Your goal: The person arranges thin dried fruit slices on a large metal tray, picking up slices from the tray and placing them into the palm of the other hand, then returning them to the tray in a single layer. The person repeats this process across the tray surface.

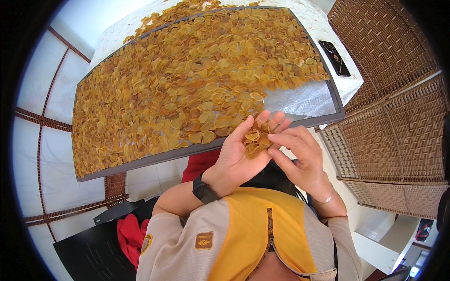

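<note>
My left hand (233, 158) is palm up, fingers curled around a small pile of thin amber-brown dried slices (258, 140). It is over the near edge of a large framed panel (207, 144). My right hand (302, 151) reaches in from the right, with thumb and forefinger tips at the side of that pile. Whether they pinch a slice is not clear. Beyond both hands, a dense layer of similar dried slices (197, 80) covers most of the panel. A bare, glossy patch (302, 98) shows at its right front.
The panel lies on a table with a pale patterned cloth (346, 86). More loose slices (165, 17) are heaped behind it. A black smartphone (334, 58) lies to the right. Woven screens (393, 140) stand at the right, white panels (26, 158) at the left.
</note>
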A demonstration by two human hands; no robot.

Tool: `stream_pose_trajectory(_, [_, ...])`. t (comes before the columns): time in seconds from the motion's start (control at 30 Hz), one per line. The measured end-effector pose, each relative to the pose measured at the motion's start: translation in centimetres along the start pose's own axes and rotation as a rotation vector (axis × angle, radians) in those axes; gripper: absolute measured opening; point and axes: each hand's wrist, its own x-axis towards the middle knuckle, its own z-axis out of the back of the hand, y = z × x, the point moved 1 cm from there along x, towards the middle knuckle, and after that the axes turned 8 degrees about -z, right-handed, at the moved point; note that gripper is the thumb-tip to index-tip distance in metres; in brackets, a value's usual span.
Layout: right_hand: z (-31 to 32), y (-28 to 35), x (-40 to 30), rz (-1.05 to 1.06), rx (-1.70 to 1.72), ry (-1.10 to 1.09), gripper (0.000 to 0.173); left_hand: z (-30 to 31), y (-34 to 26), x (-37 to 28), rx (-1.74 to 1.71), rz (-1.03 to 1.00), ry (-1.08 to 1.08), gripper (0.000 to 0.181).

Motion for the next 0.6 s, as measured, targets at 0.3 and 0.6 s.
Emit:
stream_pose_trajectory(0.3, [-0.8, -0.2, 0.7, -0.027, 0.038, -0.035, 0.021, 0.3, -0.6, -0.4, -0.018, 0.041, -0.1, 0.031])
stream_pose_trajectory(0.6, [0.3, -5.6, 4.6, -0.598, 0.285, -0.098, 0.009, -0.4, -2.8, -2.6, 0.004, 0.114, -0.184, 0.028])
